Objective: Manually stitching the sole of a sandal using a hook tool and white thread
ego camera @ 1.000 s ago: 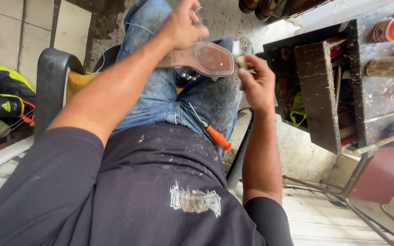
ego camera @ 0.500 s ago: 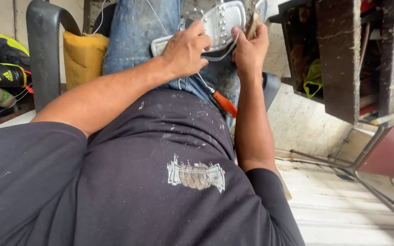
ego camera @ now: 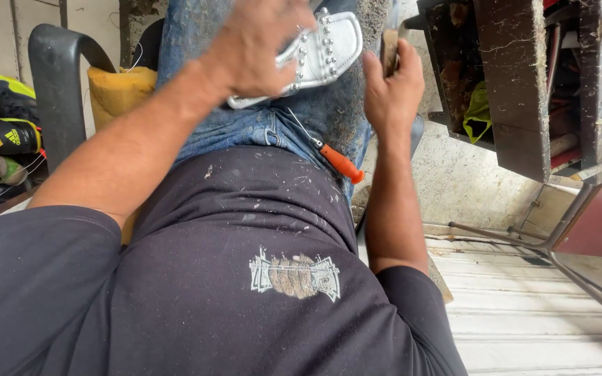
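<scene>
Seated on a dark chair (ego camera: 57,83), lap covered in dusty blue jeans (ego camera: 315,111). Across the lap, far from the camera: a silver-white studded flat sandal (ego camera: 325,49), sole side down as far as can be told, resting on the thighs. Left hand (ego camera: 259,45) laid over its near-left end, fingers curled and pressing down on it; blurred, so exact finger spacing cannot be told. Right hand (ego camera: 391,87) just right of the sandal, fingers wrapped together around a narrow brownish tool (ego camera: 389,42), its working end cut off by the top edge and unclear. On the near right thigh, loose: an orange-handled awl with a thin metal shaft (ego camera: 329,154), tip pointing toward the sandal.

Risks, judged from this: awl unsecured on a sloping thigh, likely to roll off to the right or prick the leg with any knee shift. Sandal pinned only by one hand on soft denim, apt to slip under a push from the right-hand tool. Left fingers close to the tool's path, a slip could catch them.
</scene>
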